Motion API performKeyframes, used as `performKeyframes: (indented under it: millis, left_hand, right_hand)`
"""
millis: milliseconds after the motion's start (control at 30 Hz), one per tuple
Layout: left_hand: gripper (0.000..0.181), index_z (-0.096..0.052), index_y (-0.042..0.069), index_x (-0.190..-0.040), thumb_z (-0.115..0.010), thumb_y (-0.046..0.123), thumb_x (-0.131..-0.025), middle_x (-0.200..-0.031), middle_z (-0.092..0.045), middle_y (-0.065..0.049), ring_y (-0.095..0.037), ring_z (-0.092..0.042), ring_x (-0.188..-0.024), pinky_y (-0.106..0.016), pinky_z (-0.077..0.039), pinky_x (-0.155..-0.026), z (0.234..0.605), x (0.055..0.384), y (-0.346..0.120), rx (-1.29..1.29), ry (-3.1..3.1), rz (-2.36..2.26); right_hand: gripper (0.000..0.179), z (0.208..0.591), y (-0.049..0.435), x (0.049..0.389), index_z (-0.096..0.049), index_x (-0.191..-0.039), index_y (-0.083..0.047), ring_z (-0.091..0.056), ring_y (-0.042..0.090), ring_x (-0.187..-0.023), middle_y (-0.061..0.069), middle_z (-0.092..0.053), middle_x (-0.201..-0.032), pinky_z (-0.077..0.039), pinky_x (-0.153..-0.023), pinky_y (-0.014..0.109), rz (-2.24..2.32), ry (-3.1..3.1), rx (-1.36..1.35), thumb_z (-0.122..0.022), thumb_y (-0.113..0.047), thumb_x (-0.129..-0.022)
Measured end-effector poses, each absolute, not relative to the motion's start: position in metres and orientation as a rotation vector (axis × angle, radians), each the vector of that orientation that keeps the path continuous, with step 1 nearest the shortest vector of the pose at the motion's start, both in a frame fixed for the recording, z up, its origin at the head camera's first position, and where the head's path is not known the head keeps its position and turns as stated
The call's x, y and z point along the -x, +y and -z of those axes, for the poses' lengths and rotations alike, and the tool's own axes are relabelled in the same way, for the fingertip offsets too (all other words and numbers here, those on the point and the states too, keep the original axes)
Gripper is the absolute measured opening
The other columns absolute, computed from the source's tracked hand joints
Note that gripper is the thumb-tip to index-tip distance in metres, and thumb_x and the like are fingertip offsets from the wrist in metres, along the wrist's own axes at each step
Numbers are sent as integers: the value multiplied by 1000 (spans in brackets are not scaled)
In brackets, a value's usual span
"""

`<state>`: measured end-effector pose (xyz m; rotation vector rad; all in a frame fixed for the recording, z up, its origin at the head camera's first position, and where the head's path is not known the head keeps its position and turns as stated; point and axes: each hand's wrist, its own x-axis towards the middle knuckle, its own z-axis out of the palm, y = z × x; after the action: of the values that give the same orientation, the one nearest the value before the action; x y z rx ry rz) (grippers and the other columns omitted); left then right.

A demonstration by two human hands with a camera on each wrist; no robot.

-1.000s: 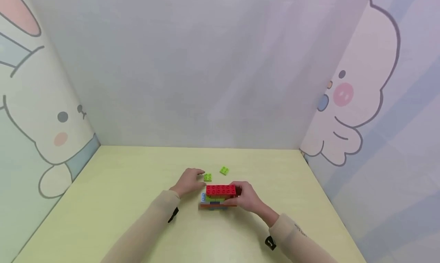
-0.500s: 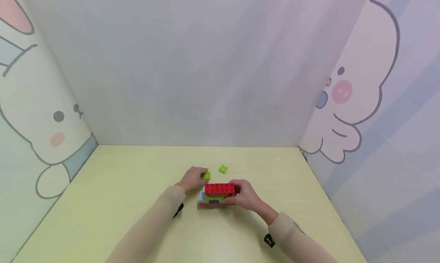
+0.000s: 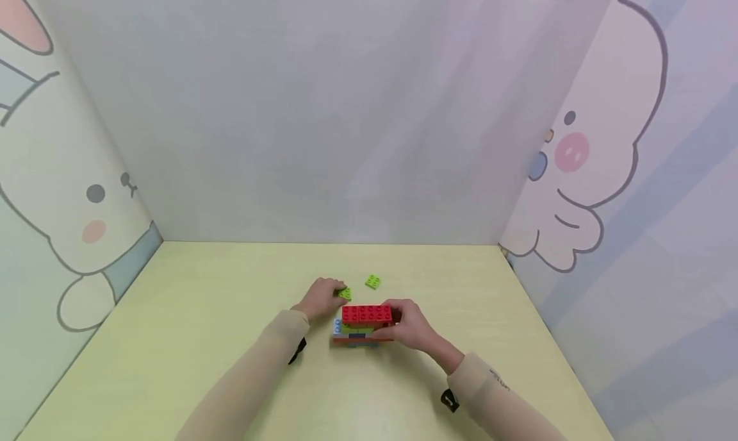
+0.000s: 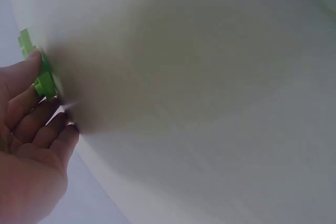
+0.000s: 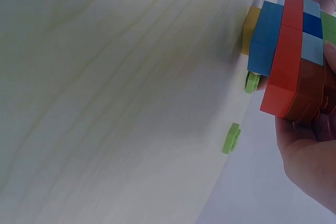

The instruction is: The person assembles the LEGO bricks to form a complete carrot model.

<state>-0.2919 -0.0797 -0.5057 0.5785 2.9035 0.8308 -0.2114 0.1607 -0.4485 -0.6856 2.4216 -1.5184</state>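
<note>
My left hand (image 3: 320, 298) pinches a small lime-green 2x2 toy brick (image 3: 345, 294) at the table between thumb and fingers; in the left wrist view the thumb lies over the green brick (image 4: 46, 83). My right hand (image 3: 410, 325) grips the right end of a stacked toy-brick build (image 3: 366, 314). Red bricks top this build, with green, light-blue and dark-blue layers beneath. In the right wrist view the build (image 5: 283, 72) shows a blue brick and a yellow one at its underside, and the fingers partly cover its far side.
A second lime-green brick (image 3: 373, 281) lies on the pale yellow table (image 3: 230, 338), behind the build and to the right of the pinched one. Cloth walls with cartoon animals (image 3: 571, 172) stand at the back and sides.
My left hand has moved right to the nearer green brick and taken hold of it. My right hand keeps its grip on the build, which stays nearly in place.
</note>
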Motion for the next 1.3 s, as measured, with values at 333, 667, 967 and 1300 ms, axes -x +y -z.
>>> performKeyframes:
  millis: [333, 667, 967, 1300]
  left_hand:
    - [33, -68, 2, -114, -72, 16, -84, -115, -64, -13, -34, -53, -115, -47, -38, -98, 486, 279, -93, -406, 2857, -917]
    - [36, -66, 1, -118, -72, 17, -86, -117, -64, -11, -30, -59, -107, -44, -45, -90, 462, 246, -103, -544, 2915, -971]
    - [37, -65, 4, -123, -70, 15, -88, -120, -63, -8, -27, -60, -107, -41, -48, -86, 427, 215, -102, -698, 2919, -1097]
    - [36, -65, 3, -121, -70, 14, -87, -118, -64, -8, -24, -61, -105, -40, -50, -83, 416, 191, -96, -891, 2902, -1099]
  right_hand:
    - [28, 479, 165, 226, -70, -94, -15, -59, 14, -74, -6, -67, -88, -50, -66, 30, 1484, 2472, 653, -86, -17, -71]
    - [26, 452, 161, 211, -69, -95, -9, -58, 16, -74, -3, -67, -89, -49, -65, 29, 1513, 2431, 665, -83, -6, -73]
    - [27, 467, 164, 221, -70, -97, -12, -57, 16, -74, -4, -67, -90, -49, -65, 29, 1500, 2451, 663, -84, -12, -73]
    - [28, 478, 166, 226, -70, -95, -16, -58, 14, -74, -6, -67, -88, -50, -65, 29, 1487, 2464, 643, -86, -18, -72]
